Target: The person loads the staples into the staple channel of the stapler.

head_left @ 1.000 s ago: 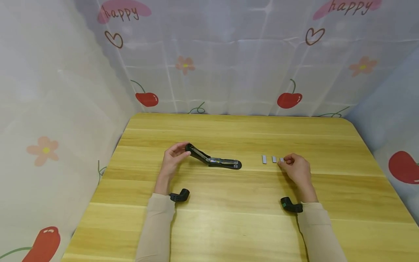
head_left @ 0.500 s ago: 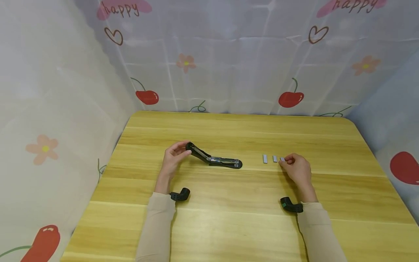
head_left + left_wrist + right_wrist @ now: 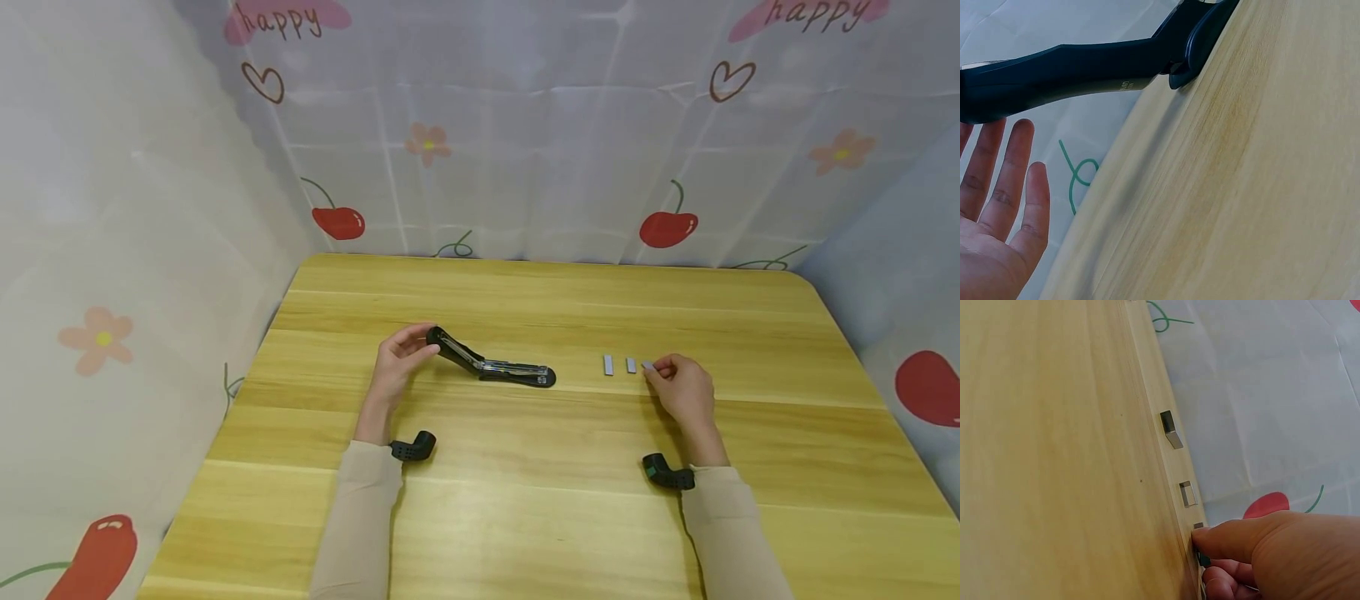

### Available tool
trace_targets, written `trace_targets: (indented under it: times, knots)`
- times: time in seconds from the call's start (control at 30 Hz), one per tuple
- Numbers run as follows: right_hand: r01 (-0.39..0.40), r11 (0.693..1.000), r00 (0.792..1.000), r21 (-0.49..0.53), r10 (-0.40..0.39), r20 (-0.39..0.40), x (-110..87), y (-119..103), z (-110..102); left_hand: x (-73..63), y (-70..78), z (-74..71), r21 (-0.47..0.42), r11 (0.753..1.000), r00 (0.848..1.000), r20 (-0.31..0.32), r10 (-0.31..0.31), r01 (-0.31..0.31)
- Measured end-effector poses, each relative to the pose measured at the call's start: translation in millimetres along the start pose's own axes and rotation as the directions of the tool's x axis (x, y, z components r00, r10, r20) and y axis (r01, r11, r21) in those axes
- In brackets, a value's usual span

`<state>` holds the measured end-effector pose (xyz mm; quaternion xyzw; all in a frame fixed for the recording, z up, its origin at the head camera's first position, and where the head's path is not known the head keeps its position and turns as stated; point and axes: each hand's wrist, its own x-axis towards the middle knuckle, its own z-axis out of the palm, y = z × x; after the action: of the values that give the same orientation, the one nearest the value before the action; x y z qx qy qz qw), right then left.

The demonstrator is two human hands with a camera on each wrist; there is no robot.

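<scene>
A black stapler point(image 3: 517, 377) is spread open on the table, its base lying flat and its upper arm tilted up to the left. My left hand point(image 3: 393, 363) pinches the raised end of that arm between thumb and fingers. In the left wrist view the stapler's dark arm point(image 3: 1085, 74) passes above the fingertips; the thumb is out of sight there. To the right, three grey staple strips lie in a row: a longer one point(image 3: 608, 365), a short one point(image 3: 631, 365) and another short one point(image 3: 648, 366). My right hand point(image 3: 684, 390) pinches this last strip, partly covering it.
The wooden table point(image 3: 510, 517) has rounded far corners. Behind it hangs a patterned curtain point(image 3: 517, 175), with similar cloth on both sides. A black wrist camera sits on the left wrist point(image 3: 414, 447) and another on the right wrist point(image 3: 666, 472).
The strip in my right hand now lies more slanted, and that hand has shifted very slightly to the right. My left hand and the stapler stay practically still.
</scene>
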<state>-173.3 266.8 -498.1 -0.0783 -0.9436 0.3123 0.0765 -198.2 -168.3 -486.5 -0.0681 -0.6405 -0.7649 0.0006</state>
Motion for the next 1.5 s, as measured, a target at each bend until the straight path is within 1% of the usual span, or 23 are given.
trace_targets:
  times: [0.2, 0.3, 0.5, 0.8, 0.9, 1.13, 1.3, 1.5]
  knots:
    - [-0.004, 1.0, 1.0, -0.003, 0.004, -0.015, -0.4, -0.3, 1.0, -0.2, 1.4, 0.3, 0.004, 1.0, 1.0, 0.001, 0.004, -0.004]
    - [-0.005, 1.0, 1.0, 0.011, 0.005, -0.031, -1.2, -1.0, 1.7, -0.4, 1.6, 0.7, 0.007, 1.0, 1.0, -0.001, 0.001, -0.001]
    - [0.012, 0.999, 0.996, 0.044, -0.008, -0.088, -2.0, -0.1, 4.0, -1.1, 0.8, 0.5, -0.01, 1.0, 1.0, 0.003, 0.006, -0.006]
    - [0.048, 0.994, 0.985, 0.096, -0.031, -0.171, -1.8, 1.2, 7.1, -1.8, -0.3, -0.5, -0.018, 1.0, 1.0, 0.005, 0.014, -0.014]
    - [0.041, 0.992, 0.982, 0.117, -0.018, -0.187, -1.6, 0.1, 7.1, -2.0, 0.4, -0.4, -0.013, 1.0, 1.0, -0.002, 0.011, -0.011]
    - [-0.007, 0.987, 0.975, 0.163, 0.042, -0.216, 0.1, -0.7, 8.8, -1.2, -0.2, -0.6, -0.015, 1.0, 1.0, -0.004, 0.004, -0.004]
    - [0.002, 0.98, 0.968, 0.198, 0.048, -0.247, 1.4, -1.5, 7.9, -1.5, 0.4, 0.0, -0.026, 1.0, 1.0, 0.003, 0.009, -0.009]
    - [0.041, 0.97, 0.964, 0.239, 0.024, -0.265, 2.4, -4.8, 5.3, -0.9, 0.0, 1.0, -0.011, 1.0, 1.0, 0.0, 0.002, -0.002]
